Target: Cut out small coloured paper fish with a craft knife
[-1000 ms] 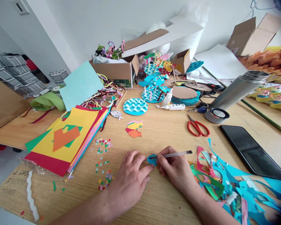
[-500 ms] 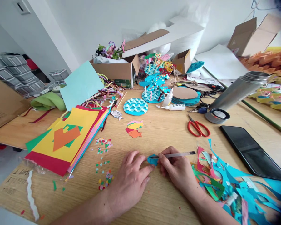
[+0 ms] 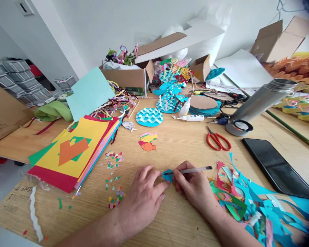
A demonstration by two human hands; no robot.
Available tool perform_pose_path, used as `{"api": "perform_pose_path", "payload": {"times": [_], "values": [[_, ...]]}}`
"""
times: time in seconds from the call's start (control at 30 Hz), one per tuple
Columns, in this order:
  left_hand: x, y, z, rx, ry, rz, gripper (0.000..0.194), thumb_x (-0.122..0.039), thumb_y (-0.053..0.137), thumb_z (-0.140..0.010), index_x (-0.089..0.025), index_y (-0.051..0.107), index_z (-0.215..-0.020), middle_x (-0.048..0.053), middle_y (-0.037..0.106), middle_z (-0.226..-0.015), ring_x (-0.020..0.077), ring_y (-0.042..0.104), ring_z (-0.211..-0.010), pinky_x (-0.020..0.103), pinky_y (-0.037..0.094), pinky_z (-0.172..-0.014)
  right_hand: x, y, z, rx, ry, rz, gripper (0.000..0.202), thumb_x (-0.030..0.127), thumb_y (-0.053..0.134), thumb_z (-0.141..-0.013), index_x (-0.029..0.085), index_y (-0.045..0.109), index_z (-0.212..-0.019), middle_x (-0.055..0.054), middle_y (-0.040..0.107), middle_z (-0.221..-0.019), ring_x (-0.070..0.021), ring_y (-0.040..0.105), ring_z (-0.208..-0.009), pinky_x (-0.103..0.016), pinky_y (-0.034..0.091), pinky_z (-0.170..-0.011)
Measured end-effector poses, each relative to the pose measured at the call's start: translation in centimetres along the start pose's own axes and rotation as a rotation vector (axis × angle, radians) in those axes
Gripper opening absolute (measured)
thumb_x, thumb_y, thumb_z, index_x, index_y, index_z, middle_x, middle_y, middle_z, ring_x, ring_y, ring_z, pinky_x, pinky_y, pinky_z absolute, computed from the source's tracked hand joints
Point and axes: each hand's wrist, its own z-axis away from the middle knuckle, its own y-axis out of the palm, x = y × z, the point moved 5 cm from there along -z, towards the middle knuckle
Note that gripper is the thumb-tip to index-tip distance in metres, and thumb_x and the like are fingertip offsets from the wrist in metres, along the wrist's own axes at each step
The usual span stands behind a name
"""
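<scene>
A small blue paper fish (image 3: 167, 176) lies on the table between my two hands. My left hand (image 3: 148, 193) rests on the tabletop, its index finger and thumb pinning the fish's left end. In my right hand (image 3: 193, 183) is a slim pen (image 3: 199, 169), gripped near its tip, which touches the fish; a dark line shows on the paper there. Beyond my hands sit an orange paper fish (image 3: 148, 146) and a yellow one (image 3: 149, 138), overlapping red and pink pieces. A fish outlined on white paper (image 3: 129, 126) lies farther back.
Red-handled scissors (image 3: 217, 140), a phone (image 3: 275, 164) and blue paper scraps (image 3: 262, 192) lie to the right, near a steel flask (image 3: 262, 99). Coloured sheets (image 3: 95, 130) and confetti (image 3: 115, 197) are on the left. Glue bottles (image 3: 193, 118) and a wavy blue disc (image 3: 149, 117) stand farther back.
The pen's tip has shifted slightly on the blue fish, with my right hand moving only a little. My left hand stays in place.
</scene>
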Motion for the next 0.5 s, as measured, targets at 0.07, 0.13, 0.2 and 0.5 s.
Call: {"api": "perform_pose_path", "payload": {"times": [0.07, 0.13, 0.2, 0.5], "values": [[-0.02, 0.0, 0.0, -0.003, 0.001, -0.001, 0.031, -0.013, 0.061, -0.089, -0.027, 0.06, -0.116, 0.004, 0.05, -0.123, 0.0266, 0.037, -0.125, 0.048, 0.037, -0.108, 0.04, 0.0, 0.0, -0.004, 0.002, -0.002, 0.026, 0.045, 0.059, -0.085, 0.022, 0.051, -0.074, 0.005, 0.054, -0.047, -0.0114, 0.048, -0.038, -0.021, 0.035, -0.038], [-0.02, -0.02, 0.02, -0.004, 0.001, -0.001, 0.031, -0.013, 0.06, -0.089, -0.027, 0.06, -0.116, 0.004, 0.05, -0.123, 0.027, 0.037, -0.125, 0.049, 0.037, -0.108, 0.09, -0.02, 0.0, -0.007, 0.003, 0.002, 0.026, 0.044, 0.06, -0.085, 0.022, 0.051, -0.074, 0.005, 0.054, -0.047, -0.0115, 0.048, -0.038, -0.021, 0.036, -0.039], [0.0, -0.03, 0.04, 0.001, 0.0, 0.0, 0.03, -0.014, 0.06, -0.089, -0.027, 0.06, -0.116, 0.004, 0.05, -0.123, 0.0269, 0.036, -0.125, 0.048, 0.036, -0.109, 0.09, -0.02, 0.0, -0.004, 0.006, 0.003, 0.026, 0.044, 0.06, -0.085, 0.022, 0.051, -0.074, 0.005, 0.054, -0.047, -0.0116, 0.049, -0.038, -0.021, 0.036, -0.039], [0.01, -0.05, -0.03, 0.005, -0.005, 0.018, 0.033, -0.014, 0.061, -0.089, -0.028, 0.06, -0.12, 0.004, 0.051, -0.124, 0.0266, 0.036, -0.126, 0.048, 0.036, -0.109, -0.01, 0.04, 0.11, 0.005, 0.015, -0.008, 0.026, 0.043, 0.062, -0.084, 0.022, 0.052, -0.073, 0.005, 0.054, -0.047, -0.011, 0.048, -0.038, -0.02, 0.035, -0.037]]}}
